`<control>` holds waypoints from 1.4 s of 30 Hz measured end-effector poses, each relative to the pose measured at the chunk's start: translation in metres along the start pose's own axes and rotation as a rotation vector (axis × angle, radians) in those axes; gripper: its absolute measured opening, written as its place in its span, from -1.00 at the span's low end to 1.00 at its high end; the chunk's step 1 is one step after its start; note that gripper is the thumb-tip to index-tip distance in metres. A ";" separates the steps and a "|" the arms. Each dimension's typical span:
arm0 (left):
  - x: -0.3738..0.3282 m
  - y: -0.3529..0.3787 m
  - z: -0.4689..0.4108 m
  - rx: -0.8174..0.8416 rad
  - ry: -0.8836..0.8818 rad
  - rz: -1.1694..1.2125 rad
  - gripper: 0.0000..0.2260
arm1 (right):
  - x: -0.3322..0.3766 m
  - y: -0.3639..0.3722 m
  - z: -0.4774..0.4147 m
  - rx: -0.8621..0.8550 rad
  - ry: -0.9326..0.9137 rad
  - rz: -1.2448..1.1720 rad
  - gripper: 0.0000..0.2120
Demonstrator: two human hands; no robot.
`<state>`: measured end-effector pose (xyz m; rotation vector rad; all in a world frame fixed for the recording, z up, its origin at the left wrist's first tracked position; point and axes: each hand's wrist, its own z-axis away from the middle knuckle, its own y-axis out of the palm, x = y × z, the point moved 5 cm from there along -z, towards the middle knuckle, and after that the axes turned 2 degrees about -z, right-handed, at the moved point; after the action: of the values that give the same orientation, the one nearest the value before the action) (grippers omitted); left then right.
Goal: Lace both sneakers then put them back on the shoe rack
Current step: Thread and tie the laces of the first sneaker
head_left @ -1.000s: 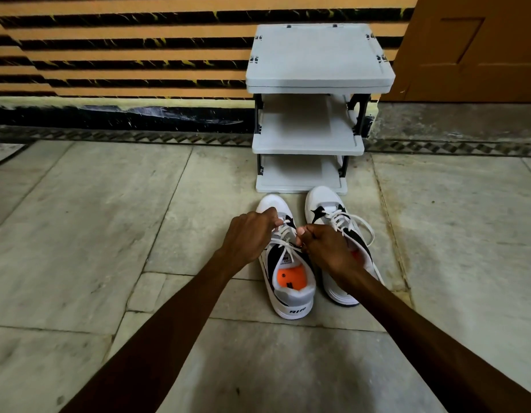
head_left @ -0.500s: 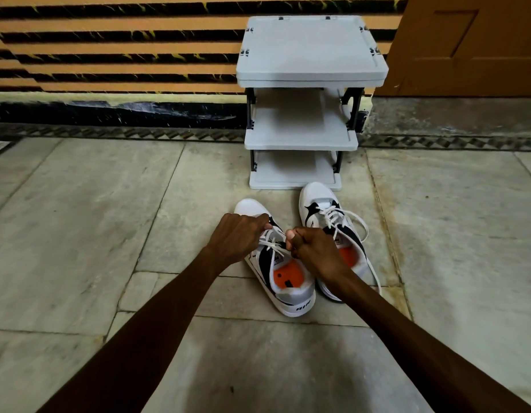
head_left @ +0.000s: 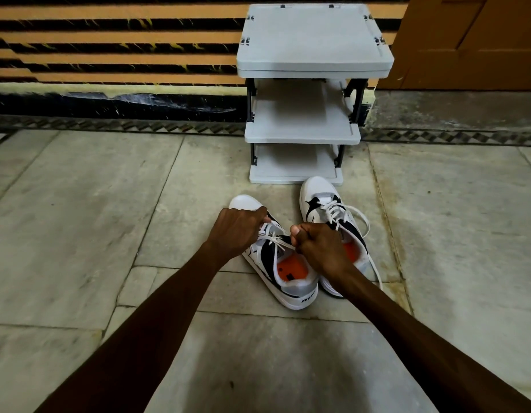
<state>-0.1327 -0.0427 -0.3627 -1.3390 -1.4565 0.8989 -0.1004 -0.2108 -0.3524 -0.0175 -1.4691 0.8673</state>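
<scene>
Two white-and-black sneakers with orange insoles lie on the stone floor before a grey three-shelf shoe rack (head_left: 303, 135). The left sneaker (head_left: 291, 281) is angled, heel toward me. My left hand (head_left: 235, 229) and my right hand (head_left: 319, 244) each pinch an end of its white lace (head_left: 274, 241), which is pulled taut across the tongue. The right sneaker (head_left: 323, 201) stands just behind my right hand, toe near the rack's base, its lace loops hanging loose to the right.
The rack stands against a wall with orange and black stripes (head_left: 109, 55). A brown wooden door (head_left: 472, 40) is at the upper right. Grey stone slabs (head_left: 79, 219) spread left and right of the shoes.
The left sneaker has turned, its toe swinging left and away from the right sneaker. Both hands stayed on the lace and drew slightly apart.
</scene>
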 end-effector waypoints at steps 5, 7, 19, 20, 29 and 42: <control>0.001 0.004 0.000 0.025 -0.003 -0.002 -0.69 | 0.001 -0.001 0.000 -0.007 0.018 0.018 -0.60; 0.001 0.003 0.000 0.023 -0.010 -0.003 -0.67 | 0.000 -0.001 0.000 -0.007 0.035 0.029 -0.60; -0.002 0.006 0.003 0.152 -0.229 0.258 -0.83 | 0.018 -0.003 -0.007 0.119 -0.108 0.295 -0.84; 0.000 0.006 0.007 0.155 -0.282 0.330 -0.82 | 0.019 -0.003 -0.007 0.131 -0.122 0.327 -0.89; -0.004 0.006 0.042 0.280 -0.690 0.726 -0.73 | 0.025 0.005 -0.005 0.241 -0.209 0.704 -0.69; 0.006 0.015 0.030 0.329 -0.889 1.072 -0.68 | 0.024 0.024 0.008 0.065 -0.218 0.598 -0.71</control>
<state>-0.1568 -0.0321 -0.3851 -1.5076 -0.9797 2.5462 -0.1219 -0.1856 -0.3430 -0.3378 -1.6668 1.4350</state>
